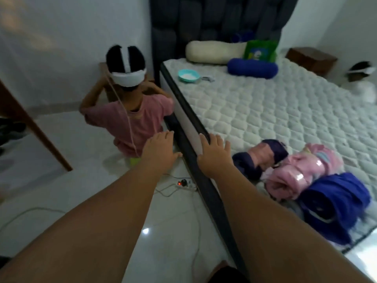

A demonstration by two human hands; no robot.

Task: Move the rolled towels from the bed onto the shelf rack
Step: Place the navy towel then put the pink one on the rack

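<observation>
Three rolled towels lie together near the bed's near left corner: a navy-and-peach roll (263, 155), a pink roll (299, 170) beside it, and a blue roll (334, 203) closest to me. My right hand (214, 155) hovers flat with fingers spread over the mattress edge, just left of the navy-and-peach roll and holding nothing. My left hand (160, 149) is stretched out, fingers apart and empty, over the floor beside the bed (275, 111). No shelf rack is in view.
A person in a pink shirt (132, 119) with a white headset crouches on the floor beside the bed. A power strip (184, 184) and cables lie on the tiles. Pillows (214, 52), a blue bolster (253, 68) and a teal bowl (188, 75) sit near the headboard.
</observation>
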